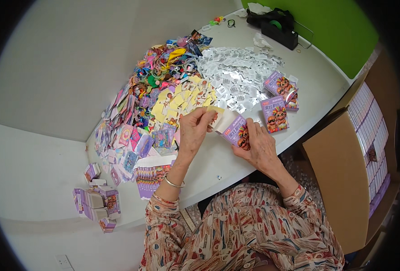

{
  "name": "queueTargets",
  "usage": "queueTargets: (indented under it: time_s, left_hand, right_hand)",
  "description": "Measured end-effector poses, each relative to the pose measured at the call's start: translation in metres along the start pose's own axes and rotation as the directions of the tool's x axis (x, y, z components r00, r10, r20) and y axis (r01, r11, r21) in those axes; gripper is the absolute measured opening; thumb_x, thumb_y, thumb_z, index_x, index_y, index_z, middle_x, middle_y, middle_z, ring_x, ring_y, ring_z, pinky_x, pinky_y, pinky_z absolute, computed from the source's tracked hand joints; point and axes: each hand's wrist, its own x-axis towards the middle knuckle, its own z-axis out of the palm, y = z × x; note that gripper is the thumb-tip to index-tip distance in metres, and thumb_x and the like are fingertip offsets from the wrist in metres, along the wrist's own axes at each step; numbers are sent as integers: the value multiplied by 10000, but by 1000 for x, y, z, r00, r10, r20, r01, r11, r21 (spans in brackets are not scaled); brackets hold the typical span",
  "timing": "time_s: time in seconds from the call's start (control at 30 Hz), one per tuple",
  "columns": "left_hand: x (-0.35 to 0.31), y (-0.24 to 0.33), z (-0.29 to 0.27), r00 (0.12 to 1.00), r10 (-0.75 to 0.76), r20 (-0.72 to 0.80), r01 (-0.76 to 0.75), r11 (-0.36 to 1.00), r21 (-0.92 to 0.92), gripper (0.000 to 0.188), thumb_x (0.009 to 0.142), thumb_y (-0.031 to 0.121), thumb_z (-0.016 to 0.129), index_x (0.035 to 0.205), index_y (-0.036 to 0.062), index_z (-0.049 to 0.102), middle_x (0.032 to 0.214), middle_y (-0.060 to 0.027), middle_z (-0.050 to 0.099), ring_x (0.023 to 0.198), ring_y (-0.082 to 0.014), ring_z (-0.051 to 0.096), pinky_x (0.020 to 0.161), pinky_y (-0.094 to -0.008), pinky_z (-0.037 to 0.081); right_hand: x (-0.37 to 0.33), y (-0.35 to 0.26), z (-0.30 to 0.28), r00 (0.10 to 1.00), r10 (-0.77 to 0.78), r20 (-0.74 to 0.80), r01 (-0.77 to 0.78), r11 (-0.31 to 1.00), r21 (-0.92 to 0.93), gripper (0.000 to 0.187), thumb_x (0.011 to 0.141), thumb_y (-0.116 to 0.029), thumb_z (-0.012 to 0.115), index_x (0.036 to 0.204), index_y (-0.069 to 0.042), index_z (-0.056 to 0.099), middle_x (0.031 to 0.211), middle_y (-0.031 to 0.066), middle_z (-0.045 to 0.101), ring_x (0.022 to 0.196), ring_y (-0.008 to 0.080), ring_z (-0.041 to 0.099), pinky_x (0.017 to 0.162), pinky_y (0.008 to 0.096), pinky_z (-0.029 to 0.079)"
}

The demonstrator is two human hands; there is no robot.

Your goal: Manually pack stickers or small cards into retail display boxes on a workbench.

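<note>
My right hand (259,147) is wrapped round a small purple box (234,131) printed with cartoon figures, held tilted above the table's near edge. The box's white end flap stands open toward my left hand (193,132). Between the thumb and fingers of that hand is a yellow card (215,110), close to the box's open end; its lower part is partly hidden by the fingers. Just beyond lies a heap of similar yellow cards (184,100). To the right of my hands, a purple box (275,114) rests on the table, with more boxes (282,86) overlapping behind it.
Silvery white packets (236,77) and colourful trinkets (152,67) are heaped farther back. Flat purple cartons (151,178) are stacked near my left forearm, with small boxes (96,198) at far left. A black tape dispenser (279,31) stands behind. A cardboard carton (335,180) of boxes is at right.
</note>
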Motion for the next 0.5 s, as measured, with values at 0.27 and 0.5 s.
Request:
queueTargets:
  time_s: [0.27, 0.5]
  left_hand:
    - [42, -17, -57, 934, 228, -276, -161, 955, 248, 133, 888, 120, 618, 889, -5, 665, 724, -51, 630, 607, -142, 568, 543, -289, 462]
    - [34, -53, -2, 850, 523, 53, -476, 723, 501, 195, 803, 162, 695, 941, 27, 661, 1006, -144, 627, 957, -321, 556, 836, -429, 430]
  right_hand:
    - [-22, 14, -31, 983, 12, -183, 1, 998, 70, 778, 683, -265, 806, 1277, 53, 416, 995, 203, 598, 892, 320, 624, 773, 397, 509]
    - [-14, 25, -72, 872, 323, -368, -240, 937, 255, 772, 712, -285, 814, 1276, 67, 422, 1021, 204, 634, 854, 266, 670, 762, 340, 529]
